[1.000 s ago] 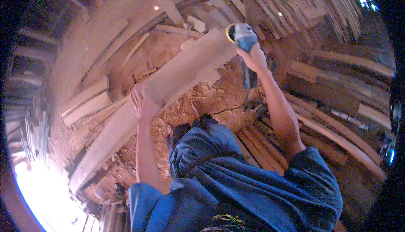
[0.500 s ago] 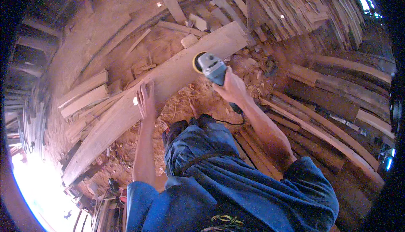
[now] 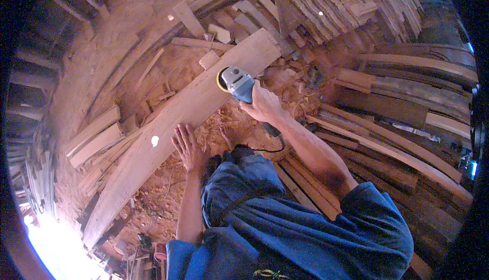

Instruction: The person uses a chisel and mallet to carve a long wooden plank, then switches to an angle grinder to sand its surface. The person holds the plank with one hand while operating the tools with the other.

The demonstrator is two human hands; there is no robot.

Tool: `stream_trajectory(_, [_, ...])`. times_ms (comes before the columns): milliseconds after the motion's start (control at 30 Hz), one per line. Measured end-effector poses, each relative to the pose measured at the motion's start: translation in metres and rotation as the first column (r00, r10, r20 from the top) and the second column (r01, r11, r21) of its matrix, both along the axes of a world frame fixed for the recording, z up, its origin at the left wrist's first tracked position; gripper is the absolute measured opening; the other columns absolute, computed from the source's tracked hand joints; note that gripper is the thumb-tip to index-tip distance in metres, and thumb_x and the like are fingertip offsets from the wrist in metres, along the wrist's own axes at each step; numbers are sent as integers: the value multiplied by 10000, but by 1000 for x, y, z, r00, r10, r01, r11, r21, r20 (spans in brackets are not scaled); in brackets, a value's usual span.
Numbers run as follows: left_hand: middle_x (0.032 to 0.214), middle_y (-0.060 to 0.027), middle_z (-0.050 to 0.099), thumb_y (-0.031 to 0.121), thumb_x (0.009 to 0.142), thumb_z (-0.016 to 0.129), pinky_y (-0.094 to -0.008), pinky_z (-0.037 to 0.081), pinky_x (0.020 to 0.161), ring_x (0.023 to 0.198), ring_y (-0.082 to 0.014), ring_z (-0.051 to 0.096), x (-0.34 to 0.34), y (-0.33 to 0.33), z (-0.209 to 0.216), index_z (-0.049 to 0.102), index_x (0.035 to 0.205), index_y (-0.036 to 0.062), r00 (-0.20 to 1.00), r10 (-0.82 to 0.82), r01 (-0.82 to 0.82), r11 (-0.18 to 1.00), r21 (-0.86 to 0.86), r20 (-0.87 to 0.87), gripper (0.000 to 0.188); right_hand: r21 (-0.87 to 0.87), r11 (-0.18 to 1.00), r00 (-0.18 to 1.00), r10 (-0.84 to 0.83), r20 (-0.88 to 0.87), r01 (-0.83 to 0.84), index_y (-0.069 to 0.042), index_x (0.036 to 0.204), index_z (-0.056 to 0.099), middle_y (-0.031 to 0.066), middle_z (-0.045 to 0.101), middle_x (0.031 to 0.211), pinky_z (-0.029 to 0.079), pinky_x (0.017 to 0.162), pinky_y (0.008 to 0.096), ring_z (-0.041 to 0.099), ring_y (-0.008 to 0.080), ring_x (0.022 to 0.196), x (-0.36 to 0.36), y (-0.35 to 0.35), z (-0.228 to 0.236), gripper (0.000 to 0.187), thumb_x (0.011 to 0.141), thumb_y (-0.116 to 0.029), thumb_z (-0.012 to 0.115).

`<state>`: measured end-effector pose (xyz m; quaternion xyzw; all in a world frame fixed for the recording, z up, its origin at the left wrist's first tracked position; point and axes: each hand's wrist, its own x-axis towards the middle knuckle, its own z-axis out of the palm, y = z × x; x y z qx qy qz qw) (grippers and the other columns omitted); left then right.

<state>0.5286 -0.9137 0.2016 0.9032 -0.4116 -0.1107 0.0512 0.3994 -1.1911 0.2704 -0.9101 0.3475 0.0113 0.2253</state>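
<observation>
A long, wide wooden plank [image 3: 175,109] slants across the view from lower left to upper right. My right hand [image 3: 266,104] is wrapped round the body of a grey and blue angle grinder [image 3: 238,83]. The tool's round, yellow-rimmed disc lies against or just over the plank's upper part; contact cannot be made out. My left hand [image 3: 188,147] rests with fingers spread at the plank's near edge, holding nothing. A dark cord trails from the grinder toward my legs.
Short offcuts [image 3: 97,136] lie left of the plank, and a small wood block [image 3: 208,60] touches its far edge. Stacked boards [image 3: 397,142] fill the right side. More rough planks [image 3: 321,5] lie at the back. Shavings [image 3: 158,178] cover the ground.
My left hand has slid back toward me, from on the plank to its near edge. The view has shifted somewhat; the grinder stays over the plank's upper part.
</observation>
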Motion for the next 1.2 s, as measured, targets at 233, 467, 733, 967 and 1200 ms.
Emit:
stream_trajectory(233, [1622,-230,56,414,832,658,-532,-15,1217,1512,-363,17,-2,-4,-1,166,1535,-31,1000,10,-11,1000,12,10,967,-41,978,970,-210,-120,207,163,1298,351,322,654,999,554,779,528,670,452,916,-8,-75,-9,909,782,-491,715])
stream_trajectory(467, [1611,-255,69,399,818,683,-557,-12,1212,1501,-404,34,0,2,-15,148,1534,-39,988,-64,44,990,135,144,995,50,956,951,-280,-132,289,124,1246,377,339,641,1046,525,843,541,649,498,944,-18,-110,5,857,781,-508,721])
stream_trajectory(733, [1615,-244,71,392,788,712,-552,6,1214,1505,-390,40,1,1,-12,153,1537,-26,993,-67,64,997,37,94,1024,50,994,991,-93,-97,98,142,1270,364,300,665,871,553,686,543,672,462,767,-16,-38,-6,867,792,-490,716])
stream_trajectory(967, [1620,-235,47,381,778,719,-544,-3,1216,1508,-379,20,1,-4,1,142,1544,-15,993,-70,61,993,102,90,1037,-14,962,955,-272,-118,272,158,1239,369,309,661,947,553,737,537,668,476,844,-13,-107,-1,860,801,-504,698])
stream_trajectory(1200, [1618,-239,60,315,774,696,-550,8,1214,1507,-387,26,-1,-5,7,144,1543,-17,998,-50,48,998,46,32,1003,113,988,989,-97,-109,109,88,1147,409,305,655,919,554,730,541,664,483,830,7,-45,-1,693,810,-442,703])
